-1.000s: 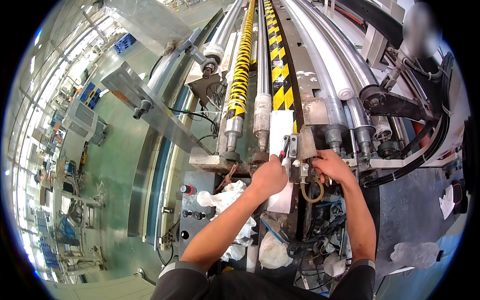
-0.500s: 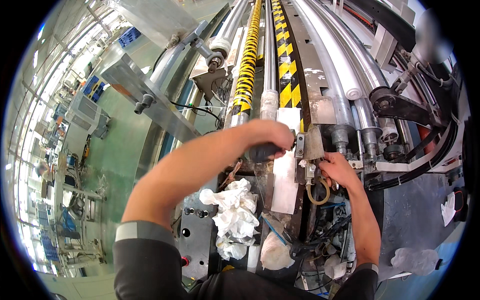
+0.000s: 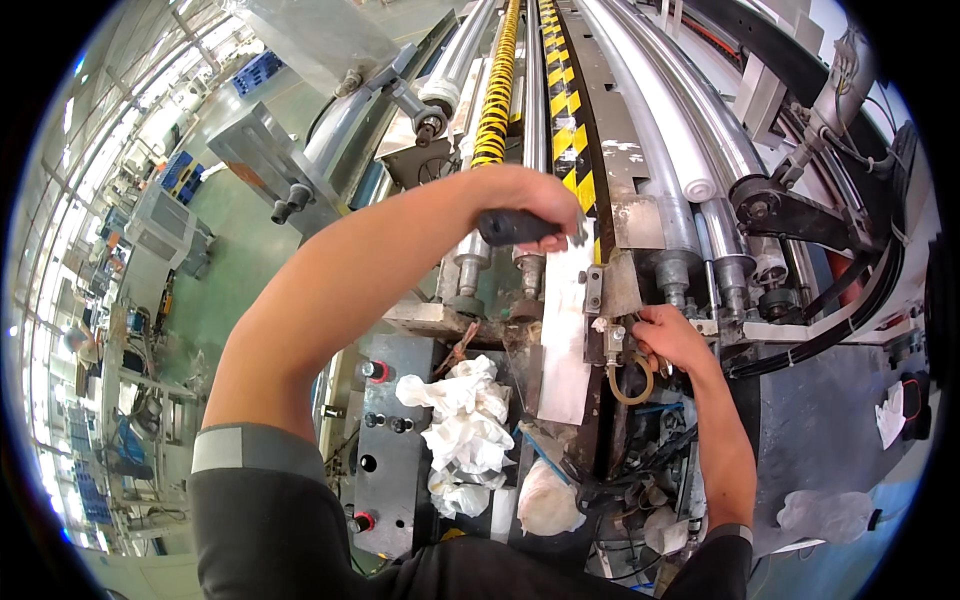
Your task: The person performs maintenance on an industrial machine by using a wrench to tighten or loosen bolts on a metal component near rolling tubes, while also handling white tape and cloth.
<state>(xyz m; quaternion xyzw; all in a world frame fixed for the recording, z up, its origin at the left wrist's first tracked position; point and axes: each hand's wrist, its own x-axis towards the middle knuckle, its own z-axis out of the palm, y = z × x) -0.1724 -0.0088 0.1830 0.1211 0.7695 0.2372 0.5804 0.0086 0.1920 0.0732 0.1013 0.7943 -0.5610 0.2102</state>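
My left hand [image 3: 548, 207] is closed round a tool with a thick black handle [image 3: 505, 228]. The handle's butt points left. A bit of metal shows at its other end by my fingers, too little to name its kind. The hand is above a long white strip [image 3: 568, 350] that runs toward me. My right hand [image 3: 668, 335] is closed beside a metal plate [image 3: 622, 285] and a small fitting [image 3: 613, 345] with a looped yellowish tube [image 3: 631, 385]. A small shiny piece shows under its fingers; what it grips is hidden.
Long rollers [image 3: 650, 130] and a black-and-yellow striped bar [image 3: 565, 90] run away from me. Crumpled white cloths [image 3: 465, 420] lie at the left front, by a grey panel [image 3: 390, 480] with knobs. Black cables [image 3: 830, 345] curve at the right. Hoses and wires crowd the space below my right hand.
My left hand has moved away from me and up with the black-handled tool, uncovering roller ends beneath my forearm. My right hand stays almost in the same spot.
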